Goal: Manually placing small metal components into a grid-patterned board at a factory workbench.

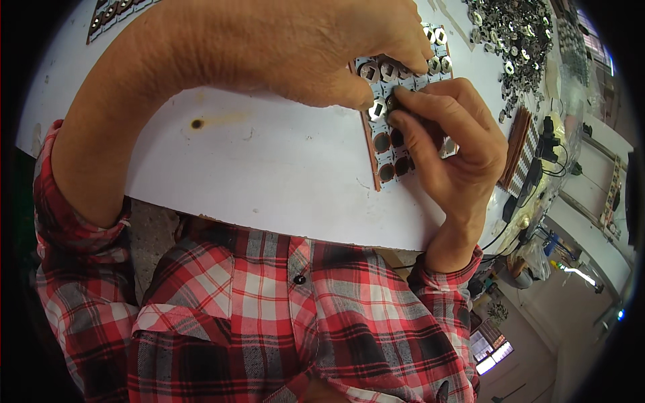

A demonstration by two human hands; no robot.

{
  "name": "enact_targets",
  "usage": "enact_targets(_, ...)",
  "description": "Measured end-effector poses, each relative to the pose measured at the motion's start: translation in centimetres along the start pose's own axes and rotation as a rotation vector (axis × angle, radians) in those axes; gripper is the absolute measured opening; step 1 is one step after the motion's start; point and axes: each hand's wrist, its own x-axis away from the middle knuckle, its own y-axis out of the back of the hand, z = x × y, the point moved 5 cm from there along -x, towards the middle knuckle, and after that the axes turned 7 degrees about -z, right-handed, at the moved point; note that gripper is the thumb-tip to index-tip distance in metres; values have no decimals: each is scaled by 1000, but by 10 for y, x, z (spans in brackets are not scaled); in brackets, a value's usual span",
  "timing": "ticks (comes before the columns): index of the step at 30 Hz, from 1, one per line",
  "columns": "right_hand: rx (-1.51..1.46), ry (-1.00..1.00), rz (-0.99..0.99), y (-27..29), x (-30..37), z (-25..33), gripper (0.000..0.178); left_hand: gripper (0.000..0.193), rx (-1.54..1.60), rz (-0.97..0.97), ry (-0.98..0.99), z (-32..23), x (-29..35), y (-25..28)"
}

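A panel of small circuit boards (370, 149) with a brown edge strip lies on the white table under both my hands. Silvery round clips (369, 71) sit in its farther rows, while the nearer rows show dark round pads (382, 142). My left hand (322, 50) arches over the panel, thumb and fingers apart, fingertips resting on or just above the clips. Between thumb and forefinger, my right hand (457, 127) pinches a small metal clip (392, 104) at the panel, beside a seated clip (376, 109). My fingers cover much of that piece.
Loose metal clips (517, 40) are heaped at the far right. Nearer, a stack of panels (516, 149) stands by a black plug and cables (549, 140). Another panel (111, 17) lies far left. The white table (269, 181) has a dark burn mark (197, 124); its front edge is near my body.
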Motion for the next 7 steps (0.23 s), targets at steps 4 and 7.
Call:
enact_targets(4,-42,-31,-2,7,-1,0,20,25,-207,-72,-189,-8,-11,5)
enact_targets(7,-209,-151,71,8,5,-11,16,49,-610,-301,-577,-9,-1,-1)
